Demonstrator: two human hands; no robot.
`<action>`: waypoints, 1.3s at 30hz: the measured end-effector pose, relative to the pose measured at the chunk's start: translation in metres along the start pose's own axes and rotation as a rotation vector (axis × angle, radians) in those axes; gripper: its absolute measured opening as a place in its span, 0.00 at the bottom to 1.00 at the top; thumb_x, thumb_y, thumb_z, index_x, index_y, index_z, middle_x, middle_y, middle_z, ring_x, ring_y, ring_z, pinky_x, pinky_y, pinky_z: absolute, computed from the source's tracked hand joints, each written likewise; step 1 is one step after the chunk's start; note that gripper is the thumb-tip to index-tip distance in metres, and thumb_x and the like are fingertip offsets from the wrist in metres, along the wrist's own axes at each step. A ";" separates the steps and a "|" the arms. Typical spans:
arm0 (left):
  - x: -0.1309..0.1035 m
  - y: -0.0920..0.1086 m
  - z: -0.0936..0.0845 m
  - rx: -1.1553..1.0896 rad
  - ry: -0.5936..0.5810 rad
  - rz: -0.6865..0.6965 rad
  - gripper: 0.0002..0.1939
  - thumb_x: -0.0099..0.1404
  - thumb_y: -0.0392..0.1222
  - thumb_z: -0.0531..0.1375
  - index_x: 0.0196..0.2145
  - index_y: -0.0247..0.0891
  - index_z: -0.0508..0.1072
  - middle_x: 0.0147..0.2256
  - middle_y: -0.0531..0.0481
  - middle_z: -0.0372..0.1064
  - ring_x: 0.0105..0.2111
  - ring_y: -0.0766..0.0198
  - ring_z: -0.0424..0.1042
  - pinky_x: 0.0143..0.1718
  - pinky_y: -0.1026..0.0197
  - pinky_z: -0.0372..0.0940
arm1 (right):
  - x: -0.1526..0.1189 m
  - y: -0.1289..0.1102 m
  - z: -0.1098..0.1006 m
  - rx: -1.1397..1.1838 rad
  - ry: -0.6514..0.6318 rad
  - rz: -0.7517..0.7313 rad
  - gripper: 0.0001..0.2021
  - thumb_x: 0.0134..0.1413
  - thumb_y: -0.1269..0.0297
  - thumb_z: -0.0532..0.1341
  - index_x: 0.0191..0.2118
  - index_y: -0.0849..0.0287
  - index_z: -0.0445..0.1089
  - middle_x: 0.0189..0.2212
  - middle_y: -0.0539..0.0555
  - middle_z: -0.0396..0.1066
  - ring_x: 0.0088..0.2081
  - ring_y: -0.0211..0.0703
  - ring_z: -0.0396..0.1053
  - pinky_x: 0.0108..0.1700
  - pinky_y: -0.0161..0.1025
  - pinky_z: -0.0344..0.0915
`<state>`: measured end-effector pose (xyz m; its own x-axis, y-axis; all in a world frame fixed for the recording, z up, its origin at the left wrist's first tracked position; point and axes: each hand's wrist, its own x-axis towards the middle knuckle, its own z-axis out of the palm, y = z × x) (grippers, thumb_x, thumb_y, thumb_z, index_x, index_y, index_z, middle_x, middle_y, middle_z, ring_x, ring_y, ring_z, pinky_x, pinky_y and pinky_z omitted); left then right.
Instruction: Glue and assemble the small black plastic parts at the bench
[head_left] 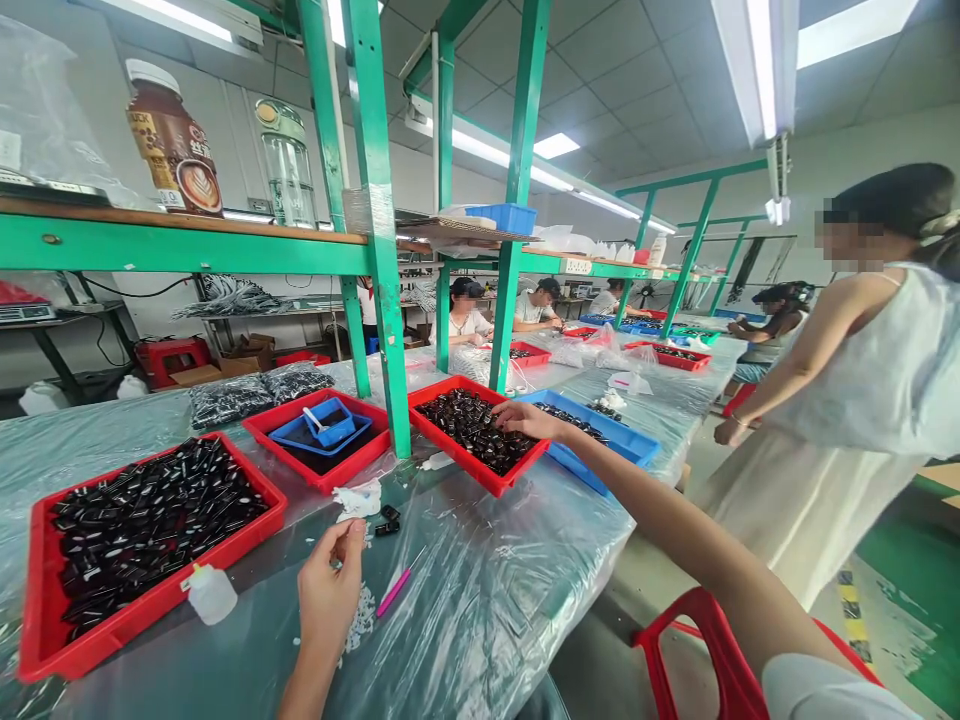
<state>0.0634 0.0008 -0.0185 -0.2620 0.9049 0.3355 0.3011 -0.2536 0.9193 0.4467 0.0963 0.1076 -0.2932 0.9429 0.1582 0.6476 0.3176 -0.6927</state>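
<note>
My left hand [332, 575] is above the near table, thumb and fingertips pinched together; whatever they may hold is too small to make out. Close to it lie a few black plastic parts [388, 521], a crumpled white cloth or tissue [358, 498], small whitish bits [362, 612] and a pink-handled pick [395, 592]. Stretched out to the right, my right hand [525, 420] is over a red tray [480, 474] heaped with small black parts [469, 425]. Its fingers are slightly bent and apart, tips at the parts, with nothing visibly held.
A larger red tray [150, 625] full of black parts stands left, a squeeze bottle [211, 594] against its front. Behind are a red tray with blue containers [322, 430] and a blue tray [630, 440]. A green post [386, 300] rises between trays. A person [862, 400] stands right.
</note>
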 end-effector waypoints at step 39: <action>0.015 -0.011 -0.011 -0.002 0.041 -0.001 0.20 0.63 0.57 0.55 0.35 0.36 0.74 0.28 0.48 0.73 0.29 0.61 0.71 0.33 0.61 0.65 | 0.012 -0.089 0.138 -0.463 0.182 -0.408 0.13 0.68 0.59 0.50 0.47 0.57 0.69 0.45 0.58 0.72 0.47 0.49 0.68 0.53 0.44 0.60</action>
<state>0.0457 0.0130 -0.0215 -0.2994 0.8906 0.3424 0.2992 -0.2531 0.9200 0.2887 0.0658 0.0740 -0.4827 0.7261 0.4897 0.7578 0.6266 -0.1821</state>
